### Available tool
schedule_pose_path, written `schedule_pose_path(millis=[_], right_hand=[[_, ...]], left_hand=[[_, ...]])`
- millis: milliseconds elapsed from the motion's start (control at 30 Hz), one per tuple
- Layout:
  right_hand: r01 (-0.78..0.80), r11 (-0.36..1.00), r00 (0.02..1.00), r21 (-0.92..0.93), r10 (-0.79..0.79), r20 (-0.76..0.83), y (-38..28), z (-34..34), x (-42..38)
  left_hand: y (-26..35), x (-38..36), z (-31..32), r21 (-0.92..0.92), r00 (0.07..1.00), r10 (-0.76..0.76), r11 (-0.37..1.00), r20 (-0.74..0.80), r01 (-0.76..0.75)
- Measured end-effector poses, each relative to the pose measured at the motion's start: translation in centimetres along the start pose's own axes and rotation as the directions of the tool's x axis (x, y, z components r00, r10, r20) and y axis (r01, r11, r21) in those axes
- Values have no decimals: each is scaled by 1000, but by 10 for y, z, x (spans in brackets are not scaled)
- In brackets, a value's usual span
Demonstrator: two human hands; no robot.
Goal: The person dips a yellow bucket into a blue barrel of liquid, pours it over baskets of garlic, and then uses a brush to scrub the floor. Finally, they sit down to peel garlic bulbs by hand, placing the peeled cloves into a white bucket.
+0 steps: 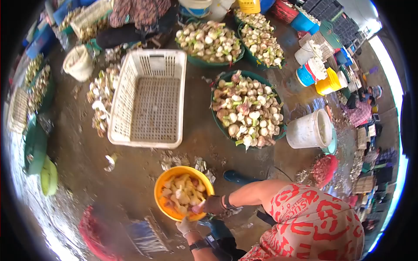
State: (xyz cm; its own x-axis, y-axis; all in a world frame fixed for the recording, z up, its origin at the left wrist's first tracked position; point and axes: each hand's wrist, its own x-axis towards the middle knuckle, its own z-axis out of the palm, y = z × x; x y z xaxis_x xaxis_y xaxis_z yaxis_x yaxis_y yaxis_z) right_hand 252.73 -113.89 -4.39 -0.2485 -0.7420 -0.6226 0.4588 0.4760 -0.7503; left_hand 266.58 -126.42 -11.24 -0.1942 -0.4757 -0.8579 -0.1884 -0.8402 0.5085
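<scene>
A yellow bowl (pixel 159 188) with peeled-looking and purplish garlic bulbs (pixel 185 191) in it is in front of me, low in the view. My left hand (pixel 187 226), in a pale glove with a dark watch at the wrist, is closed at the bowl's near rim. At the right side of that rim is my right hand (pixel 214 205), in a dark glove, its fingers partly hidden and reaching over the edge. A purplish bulb lies right by its fingertips. Beyond the bowl stands a white plastic crate (pixel 156 102) with nothing in it.
A green tub (pixel 214 108) heaped with garlic (pixel 250 111) stands ahead, near a white bucket (pixel 305 130). More full tubs (pixel 209 41) are farther back. Loose garlic (pixel 102 100) lies left of the crate. A red net sack (pixel 93 235) is at lower left. Other people (pixel 359 111) sit at far right.
</scene>
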Motion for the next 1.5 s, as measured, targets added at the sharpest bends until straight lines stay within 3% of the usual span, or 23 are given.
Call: schedule_pose_path(millis=[33,67,133,200,233,267,300,333,367,400,467,533,833,900,967,1033,1067,1100,1133,1233,1267,1367,1500], right_hand=[[143,970,989,194,-134,-61,-7,6,-17],[139,969,990,205,-130,-57,-14,10,-35],[87,986,994,140,-76,-79,-26,16,-81],[234,959,964,-160,-250,-91,-9,17,-119],[185,888,972,-421,-228,-54,19,20,-129],[274,483,851,-831,-524,-23,21,21,-151],[68,575,995,-815,-94,16,-24,15,-192],[175,614,965,-770,-264,8,-10,13,-208],[279,581,845,-764,-527,-92,-8,11,-228],[157,679,959,-717,-280,-54,-17,2,-252],[63,723,985,-688,-155,-73,-32,-20,-290],[99,748,975,-657,-205,-87,-39,-48,-324],[248,675,897,-695,-432,-100,-55,-236,-464],[224,615,879,-756,-463,-115,-70,-270,-488],[211,599,859,-772,-491,-146,-77,-302,-503],[217,525,758,-823,-621,-196,-80,-330,-511],[170,551,767,-817,-594,-241,-88,-344,-517],[122,575,787,-809,-552,-274,-97,-355,-528],[48,584,835,-810,-469,-288,-123,-368,-548],[16,454,809,-891,-530,-255,-156,-412,-584],[83,460,733,-884,-629,-259,-152,-429,-583],[-3,470,789,-883,-542,-291,-170,-470,-602],[0,475,768,-880,-564,-304,-166,-547,-610]], left_hand=[[7,-6,2,106,999,42,993,8,-43],[7,-11,-2,208,989,143,967,36,-147],[17,-49,3,334,992,112,934,57,-125],[30,-100,18,499,987,124,853,98,-157],[34,-121,25,508,992,65,854,109,-112],[41,-149,36,484,991,-15,874,132,-51],[45,-176,49,458,983,-96,889,158,13],[41,-189,60,536,980,-103,844,169,-3],[40,-204,64,630,979,-118,777,164,-12],[46,-235,84,742,975,-143,670,173,-34],[29,-255,103,708,956,-208,706,208,0],[11,-276,130,751,960,-200,660,195,-15],[-65,-419,310,623,961,-210,781,178,55],[-76,-427,343,575,930,-269,814,251,80],[-83,-430,381,602,881,-255,797,398,-41],[-93,-446,425,530,847,-255,847,466,-36],[-100,-444,445,475,818,-212,876,535,-83],[-100,-422,453,648,842,-266,752,469,-123],[-97,-455,482,647,816,-314,757,485,-92],[-103,-489,545,610,795,-331,790,508,-61],[-108,-490,563,599,787,-326,798,524,-68],[-117,-506,619,617,811,-300,782,503,-93],[-140,-513,696,732,861,-233,648,452,-209]])
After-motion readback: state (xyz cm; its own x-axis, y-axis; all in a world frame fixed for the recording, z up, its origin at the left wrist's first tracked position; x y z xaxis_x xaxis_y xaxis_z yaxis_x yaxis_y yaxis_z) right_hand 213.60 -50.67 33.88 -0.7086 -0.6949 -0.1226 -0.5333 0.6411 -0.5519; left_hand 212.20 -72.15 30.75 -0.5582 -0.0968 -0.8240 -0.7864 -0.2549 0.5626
